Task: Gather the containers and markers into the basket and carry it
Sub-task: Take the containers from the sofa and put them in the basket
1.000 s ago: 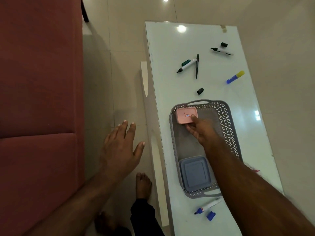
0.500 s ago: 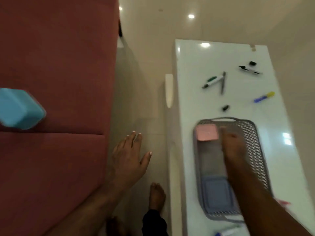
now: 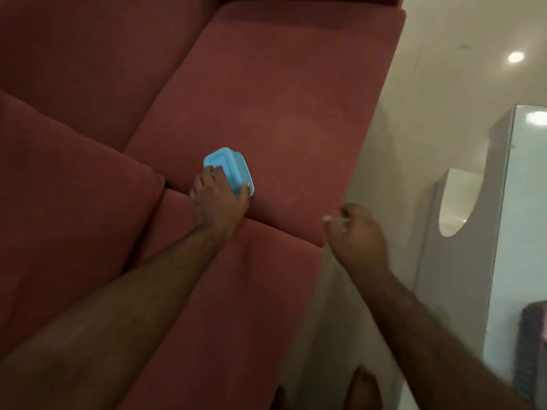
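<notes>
I take the sofa [image 3: 281, 108] as my landmark; it is dark red and fills the left and middle of the view; a loose cushion [image 3: 74, 179] lies at its left side, and the flat seat cushions run from there to its right edge.

On the seat, near the middle of the sofa and just beside the seam between two cushions, I see a small light blue container [image 3: 232, 168] with its lid on; it sits tilted on the fabric. My left hand [image 3: 217, 199] is on the near side of the container; the fingers [image 3: 207, 174] lie over its top and the thumb presses its right edge, so the hand is closed around it in a grip; I cannot tell whether the container is lifted or rests on the seat.

To the right, just past the front edge of the sofa and over the pale floor [image 3: 429, 54], my right hand [image 3: 358, 232] hangs in the air; its fingers are curled loosely inward; it is blurred, and I see nothing in it.

Further right of the sofa stands the white table [image 3: 503, 187]; at the far right border, on the table, a dark piece of the basket [image 3: 529, 350] shows; what is inside I cannot tell. Below, near the foot of the sofa, a bare foot [image 3: 362, 389] is on the floor.
</notes>
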